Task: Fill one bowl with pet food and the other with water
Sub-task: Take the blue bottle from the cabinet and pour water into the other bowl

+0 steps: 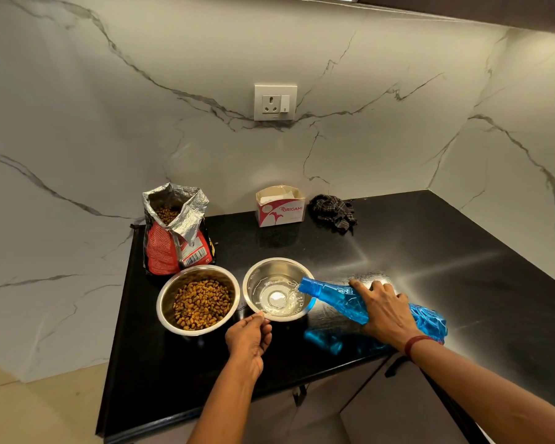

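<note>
Gripping the blue bottle [337, 298] around its body, the right hand [383, 310] is holding it tilted almost flat, with the neck pointing left over the rim of the water bowl [276, 259]. Water is running from the bottle's mouth into that steel bowl, where a shallow clear pool is lying over the bottom. The left hand [249, 336] is pinching the near rim of the same bowl between thumb and fingers. A red thread [418, 342] is circling the right wrist. Just beside the water bowl, on its left, the food bowl [165, 302] is sitting with brown kibble [202, 304] heaped inside. Behind it the pet food bag [173, 235] is standing upright, its foil top open and more kibble showing. Everything is resting on a black countertop [430, 251]. Further back, against the marble wall, a small open tissue box [281, 208] and a crumpled dark checked cloth [334, 211] are lying near each other, below a white socket plate [275, 102].
</note>
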